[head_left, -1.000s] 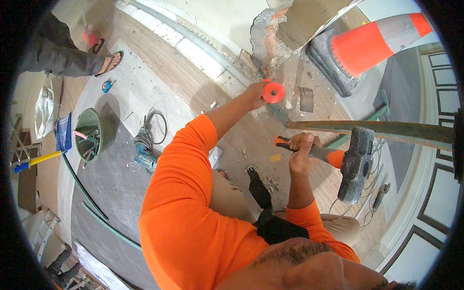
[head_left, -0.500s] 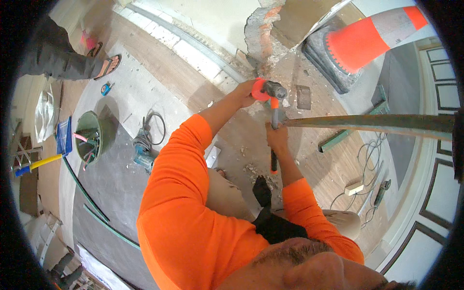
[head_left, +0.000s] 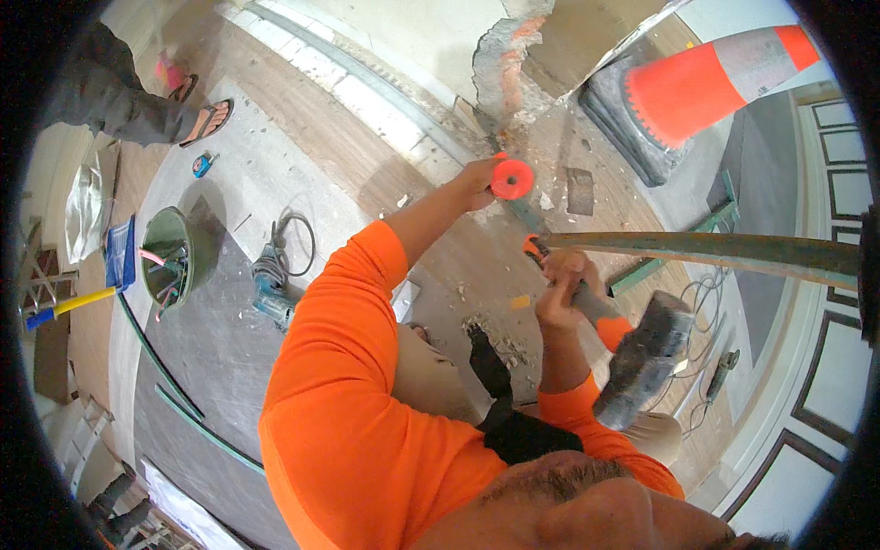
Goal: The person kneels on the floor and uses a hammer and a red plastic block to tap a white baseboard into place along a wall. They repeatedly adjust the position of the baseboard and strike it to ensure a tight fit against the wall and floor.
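Observation:
My left hand is closed around a chisel with a round orange hand guard, seen almost end-on over the floor by the broken wall edge. My fingers cover most of its shaft. My right hand grips a club hammer by its grey and orange handle. The heavy, worn metal hammer head is swung back toward my right forearm, well apart from the chisel. Rubble lies on the floor below my hands.
An orange and grey traffic cone stands at the far right. A long metal bar reaches in from the right, close to my right hand. At left are a corded power tool, a green bucket and a person's sandalled foot.
The hammer has swung from the chisel's guard back to the lower right, its head now looking larger. My right hand turned with it; my left hand stays nearly in place.

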Motion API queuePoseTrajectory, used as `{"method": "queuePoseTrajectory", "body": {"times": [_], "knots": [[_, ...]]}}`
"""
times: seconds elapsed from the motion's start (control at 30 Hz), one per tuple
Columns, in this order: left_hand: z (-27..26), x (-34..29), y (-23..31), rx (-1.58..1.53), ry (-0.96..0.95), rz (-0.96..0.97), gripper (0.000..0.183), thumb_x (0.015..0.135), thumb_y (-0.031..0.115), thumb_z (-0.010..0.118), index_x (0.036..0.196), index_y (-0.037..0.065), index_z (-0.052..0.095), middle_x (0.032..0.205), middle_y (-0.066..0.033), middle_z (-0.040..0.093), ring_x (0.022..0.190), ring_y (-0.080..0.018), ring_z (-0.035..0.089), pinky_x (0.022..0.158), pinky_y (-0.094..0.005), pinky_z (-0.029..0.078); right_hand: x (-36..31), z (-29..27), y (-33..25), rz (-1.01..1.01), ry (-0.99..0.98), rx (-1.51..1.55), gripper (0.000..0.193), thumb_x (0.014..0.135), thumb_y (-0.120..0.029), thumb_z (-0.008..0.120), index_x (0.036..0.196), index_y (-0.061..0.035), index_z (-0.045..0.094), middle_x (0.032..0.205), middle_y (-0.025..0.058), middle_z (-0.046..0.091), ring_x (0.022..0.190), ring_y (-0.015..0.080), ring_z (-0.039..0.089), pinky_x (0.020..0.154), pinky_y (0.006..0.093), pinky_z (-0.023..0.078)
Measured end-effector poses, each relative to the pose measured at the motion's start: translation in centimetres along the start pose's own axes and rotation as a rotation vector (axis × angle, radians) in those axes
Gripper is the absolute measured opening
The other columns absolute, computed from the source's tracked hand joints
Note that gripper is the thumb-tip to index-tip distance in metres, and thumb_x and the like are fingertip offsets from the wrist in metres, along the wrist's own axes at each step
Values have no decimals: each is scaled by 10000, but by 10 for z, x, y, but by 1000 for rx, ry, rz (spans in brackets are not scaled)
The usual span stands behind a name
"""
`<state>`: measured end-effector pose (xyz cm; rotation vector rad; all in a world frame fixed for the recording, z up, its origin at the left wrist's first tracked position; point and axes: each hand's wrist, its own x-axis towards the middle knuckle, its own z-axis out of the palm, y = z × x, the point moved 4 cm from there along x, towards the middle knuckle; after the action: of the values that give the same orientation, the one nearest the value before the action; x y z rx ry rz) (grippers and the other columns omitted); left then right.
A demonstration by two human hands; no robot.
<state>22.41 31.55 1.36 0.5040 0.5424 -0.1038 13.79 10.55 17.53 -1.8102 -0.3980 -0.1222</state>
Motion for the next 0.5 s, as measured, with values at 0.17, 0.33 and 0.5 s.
{"method": "queuePoseTrajectory", "body": {"times": [0.17,0.33,0.5], "knots": [[0,20,7,17,-316,-25,192,956,57,584,1141,24,625,1083,-75,677,965,-186,670,896,-349,552,-16,46,125,374,-306,-467,322,936,-265,612,775,12,647,677,118,632,615,299,591,647,425,477],[-17,28,11,391,-370,344,159,965,74,547,1096,27,624,1041,-78,675,954,-174,664,868,-319,559,-18,47,65,659,-256,-389,355,914,-321,657,794,13,660,694,139,658,682,316,638,688,463,486],[-29,44,10,135,-313,82,154,959,72,543,1076,9,622,1038,-77,680,951,-167,658,865,-295,547,10,21,-10,16,-41,-54,331,963,-292,584,749,-41,601,676,62,598,603,190,561,583,368,461]]}}
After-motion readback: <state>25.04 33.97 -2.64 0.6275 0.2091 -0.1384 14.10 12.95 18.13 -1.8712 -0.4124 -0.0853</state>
